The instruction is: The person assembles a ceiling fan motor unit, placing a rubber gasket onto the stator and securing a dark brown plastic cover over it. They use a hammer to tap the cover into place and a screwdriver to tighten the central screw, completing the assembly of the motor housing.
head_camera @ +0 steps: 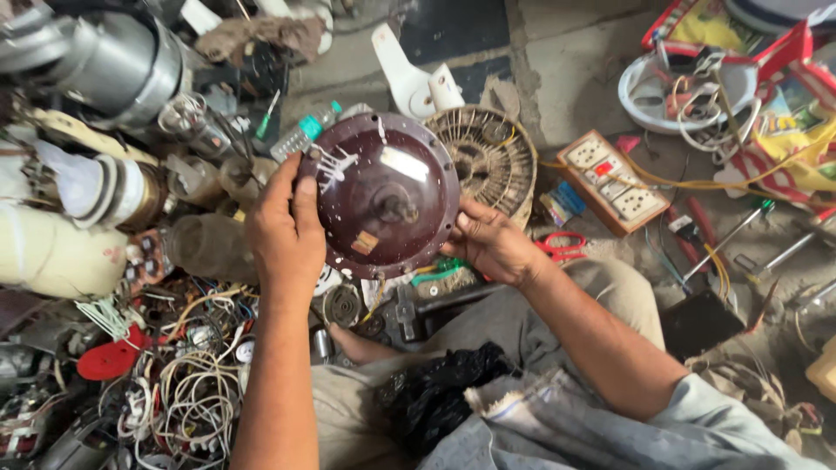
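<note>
— Where's the cover?
— I hold the brown motor cover (383, 196) up, left hand (286, 228) and right hand (489, 244) clamped on opposite rims, just beside the winding (488, 157).
— Risk?
— Smooth rim; it could slip onto the winding.

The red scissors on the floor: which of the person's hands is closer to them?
The right hand, gripping the dark round cover's right edge, sits just left of the red scissors. The left hand holds the cover's far left edge.
</note>
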